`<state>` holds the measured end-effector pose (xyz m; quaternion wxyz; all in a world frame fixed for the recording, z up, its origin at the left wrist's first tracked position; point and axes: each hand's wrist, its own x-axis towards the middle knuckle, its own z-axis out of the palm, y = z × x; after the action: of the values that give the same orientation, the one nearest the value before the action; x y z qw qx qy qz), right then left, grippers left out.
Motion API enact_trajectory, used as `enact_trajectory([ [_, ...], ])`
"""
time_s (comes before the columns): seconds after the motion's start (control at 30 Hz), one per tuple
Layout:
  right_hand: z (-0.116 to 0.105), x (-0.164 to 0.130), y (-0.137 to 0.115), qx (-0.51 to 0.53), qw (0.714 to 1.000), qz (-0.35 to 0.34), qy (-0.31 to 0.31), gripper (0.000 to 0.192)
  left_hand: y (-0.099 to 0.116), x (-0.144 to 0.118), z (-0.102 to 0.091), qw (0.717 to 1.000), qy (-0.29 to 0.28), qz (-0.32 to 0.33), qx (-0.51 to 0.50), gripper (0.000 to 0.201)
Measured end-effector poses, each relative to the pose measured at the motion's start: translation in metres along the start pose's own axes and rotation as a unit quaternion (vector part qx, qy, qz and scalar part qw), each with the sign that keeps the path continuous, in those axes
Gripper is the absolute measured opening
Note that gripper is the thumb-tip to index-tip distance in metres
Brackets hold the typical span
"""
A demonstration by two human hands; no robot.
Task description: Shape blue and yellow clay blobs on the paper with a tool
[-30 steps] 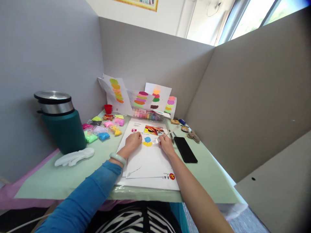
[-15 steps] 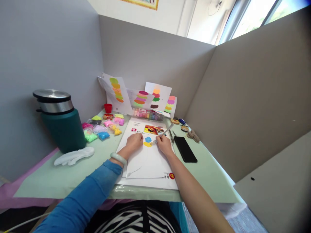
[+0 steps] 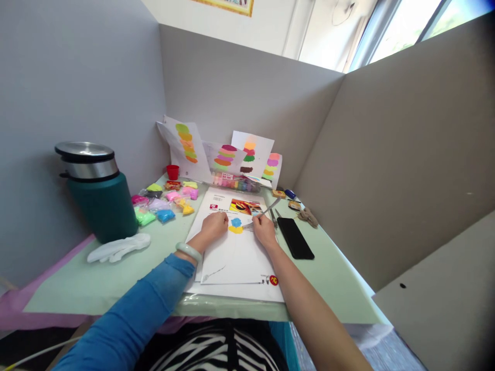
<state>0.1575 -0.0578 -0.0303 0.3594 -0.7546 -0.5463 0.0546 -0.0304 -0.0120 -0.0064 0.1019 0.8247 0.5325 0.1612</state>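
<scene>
My right hand (image 3: 265,230) grips a metal fork (image 3: 273,204), its handle pointing up and to the right. The tines reach left, just beside a flat yellow patch (image 3: 235,230), which looks like soft clay. Touching that patch's upper side is a blue patch (image 3: 235,222) of the same kind. Both lie on a white sheet of paper (image 3: 235,263). My left hand (image 3: 215,225) rests on the paper to the left of the patches, fingers curled closed; whatever may be inside is hidden.
A green flask (image 3: 102,206) and white glove (image 3: 119,248) stand left, near small bags of coloured clay (image 3: 166,216). Right of the paper lie a black phone (image 3: 296,238) and a brown cloth-like lump (image 3: 308,217). Painted sheets (image 3: 253,141) lean at the back, before grey partitions.
My right hand has shifted slightly right with the fork, so its tines have come off the yellow patch's edge. My left hand has stayed in place.
</scene>
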Motion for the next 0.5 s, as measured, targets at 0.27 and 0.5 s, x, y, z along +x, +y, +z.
enact_trajectory([
  [0.27,0.0010,-0.0006,-0.0017,-0.029,1.000,0.002,0.010,0.028,-0.0008,0.0007,0.0010,1.000,0.000,0.001,-0.001,0.023],
  [0.5,0.0000,-0.0019,-0.0004,0.019,1.000,-0.015,0.017,0.028,-0.0015,0.0009,0.0019,1.000,-0.001,0.005,-0.002,0.024],
])
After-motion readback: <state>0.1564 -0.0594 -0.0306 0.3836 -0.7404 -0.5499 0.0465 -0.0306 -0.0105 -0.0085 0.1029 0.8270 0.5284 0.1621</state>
